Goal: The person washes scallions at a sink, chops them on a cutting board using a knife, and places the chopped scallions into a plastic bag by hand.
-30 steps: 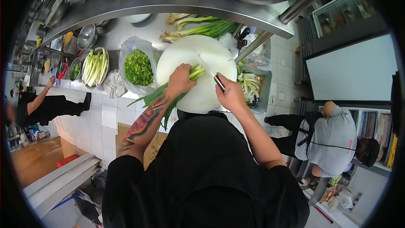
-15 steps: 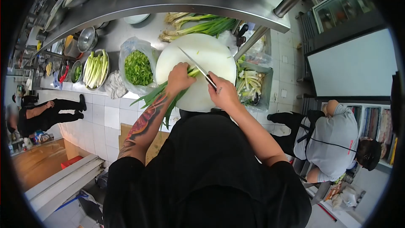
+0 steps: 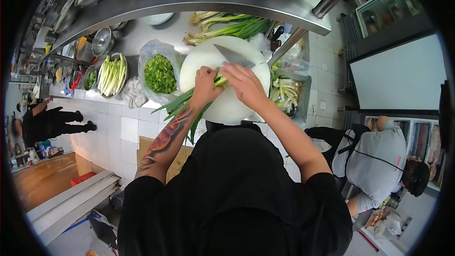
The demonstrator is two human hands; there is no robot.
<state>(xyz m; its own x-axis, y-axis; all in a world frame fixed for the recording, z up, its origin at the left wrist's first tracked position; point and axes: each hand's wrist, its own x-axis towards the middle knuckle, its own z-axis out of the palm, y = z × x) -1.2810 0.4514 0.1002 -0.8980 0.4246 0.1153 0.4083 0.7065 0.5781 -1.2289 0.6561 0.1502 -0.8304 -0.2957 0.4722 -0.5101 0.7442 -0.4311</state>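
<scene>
My left hand (image 3: 206,85) is closed round a bunch of green onions (image 3: 182,102), whose pale ends stick out to its right over the round white cutting board (image 3: 227,110) and whose leaves hang past the board's near left edge. Just right of those ends is my right hand (image 3: 246,85), its fingers stretched out. A knife (image 3: 234,57) lies at the far part of the board, beyond my right hand; its handle cannot be seen clearly.
Left of the board stand a bag of chopped greens (image 3: 160,74), a cloth (image 3: 134,93) and a bowl of onion stalks (image 3: 113,74). More green onions (image 3: 232,27) lie behind. A bin of trimmings (image 3: 286,92) is at right. Two people work nearby, under a steel shelf's (image 3: 189,7) two sides.
My right hand has let go of the knife, which now lies farther back on the board. Its fingers have moved near the onion ends. My left hand still grips the bunch.
</scene>
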